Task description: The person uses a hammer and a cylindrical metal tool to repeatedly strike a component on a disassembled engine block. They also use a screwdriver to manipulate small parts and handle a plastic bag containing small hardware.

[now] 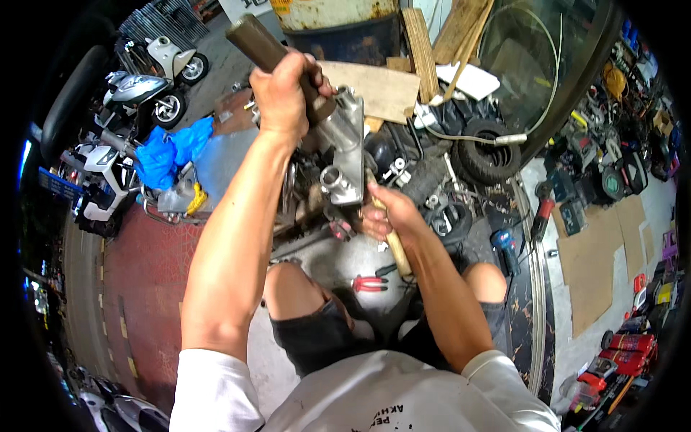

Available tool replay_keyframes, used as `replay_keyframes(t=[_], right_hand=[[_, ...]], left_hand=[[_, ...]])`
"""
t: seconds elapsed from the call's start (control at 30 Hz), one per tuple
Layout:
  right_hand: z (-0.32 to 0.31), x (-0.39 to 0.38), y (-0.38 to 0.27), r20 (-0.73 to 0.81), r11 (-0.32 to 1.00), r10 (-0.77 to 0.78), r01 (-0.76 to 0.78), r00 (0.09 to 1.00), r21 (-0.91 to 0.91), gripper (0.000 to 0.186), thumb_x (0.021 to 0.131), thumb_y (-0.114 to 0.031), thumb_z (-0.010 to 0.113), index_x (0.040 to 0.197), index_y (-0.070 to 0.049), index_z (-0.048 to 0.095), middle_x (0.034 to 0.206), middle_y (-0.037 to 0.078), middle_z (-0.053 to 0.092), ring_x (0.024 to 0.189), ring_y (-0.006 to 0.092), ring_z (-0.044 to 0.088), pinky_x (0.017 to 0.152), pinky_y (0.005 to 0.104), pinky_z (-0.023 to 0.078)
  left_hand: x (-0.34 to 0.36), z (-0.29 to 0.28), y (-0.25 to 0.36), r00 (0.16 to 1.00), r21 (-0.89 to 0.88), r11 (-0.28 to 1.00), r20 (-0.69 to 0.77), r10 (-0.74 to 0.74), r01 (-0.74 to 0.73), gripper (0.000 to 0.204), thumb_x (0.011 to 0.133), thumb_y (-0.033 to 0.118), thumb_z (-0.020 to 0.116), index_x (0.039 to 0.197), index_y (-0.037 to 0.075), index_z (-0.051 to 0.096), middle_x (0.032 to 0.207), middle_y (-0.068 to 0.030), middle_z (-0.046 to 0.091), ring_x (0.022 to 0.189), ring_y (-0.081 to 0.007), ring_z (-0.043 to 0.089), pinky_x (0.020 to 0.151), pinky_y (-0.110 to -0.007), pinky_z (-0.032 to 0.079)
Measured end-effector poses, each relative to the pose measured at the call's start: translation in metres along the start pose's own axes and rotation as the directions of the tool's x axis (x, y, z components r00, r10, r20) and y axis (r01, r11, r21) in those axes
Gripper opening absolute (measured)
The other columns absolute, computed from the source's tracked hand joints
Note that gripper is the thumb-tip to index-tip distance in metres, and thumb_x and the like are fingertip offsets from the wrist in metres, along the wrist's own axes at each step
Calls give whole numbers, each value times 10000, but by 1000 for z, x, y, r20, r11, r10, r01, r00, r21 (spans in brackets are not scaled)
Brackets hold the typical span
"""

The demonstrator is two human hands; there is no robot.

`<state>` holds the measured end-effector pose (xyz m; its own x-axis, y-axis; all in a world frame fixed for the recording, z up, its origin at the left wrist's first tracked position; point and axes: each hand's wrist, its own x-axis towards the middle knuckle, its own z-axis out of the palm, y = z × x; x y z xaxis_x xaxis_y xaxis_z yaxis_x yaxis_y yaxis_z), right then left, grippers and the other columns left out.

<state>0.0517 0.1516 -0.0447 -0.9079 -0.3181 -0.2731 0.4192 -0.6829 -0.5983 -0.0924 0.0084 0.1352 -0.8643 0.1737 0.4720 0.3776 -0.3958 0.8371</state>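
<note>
My left hand (284, 97) is wrapped round a thick brown metal tube (253, 42), which tilts from upper left down toward the middle. At the tube's lower end is a silver cast-metal part (349, 155) with a flat plate and a round, hollow boss. My right hand (392, 216) grips a pale wooden handle (398, 255) just below the casting. Whatever sits on the handle's upper end is hidden behind the casting and my fingers. Red-handled pliers (370, 284) lie on the floor between my knees.
Metal parts clutter the ground beyond my hands, with a small black tyre (489, 155) to the right. A blue power tool (506, 250) and a red angle grinder (543, 212) lie at my right. Blue plastic bags (162, 155) and parked scooters (137, 90) are at the left.
</note>
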Motion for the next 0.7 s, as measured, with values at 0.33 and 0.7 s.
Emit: replay_keyframes(t=[0.33, 0.7], right_hand=[[-40, -46, 43, -376, 986, 53, -108, 925, -125, 314, 1058, -411, 537, 1017, -101, 570, 637, -38, 412, 479, 108, 348, 450, 300, 294], [-76, -55, 64, -539, 987, 141, -163, 831, 7, 347, 1061, -481, 502, 966, -151, 548, 656, -5, 469, 496, 150, 427, 471, 335, 334]], left_hand=[[-6, 1, 0, 999, -165, 986, -35, -36, 30, 134, 861, 97, 644, 786, -5, 600, 653, -98, 593, 519, -187, 596, 491, -321, 524], [6, 6, 30, 991, -88, 991, -73, -108, 101, 198, 889, 174, 647, 938, -8, 586, 680, -86, 544, 581, -219, 593, 613, -448, 589]])
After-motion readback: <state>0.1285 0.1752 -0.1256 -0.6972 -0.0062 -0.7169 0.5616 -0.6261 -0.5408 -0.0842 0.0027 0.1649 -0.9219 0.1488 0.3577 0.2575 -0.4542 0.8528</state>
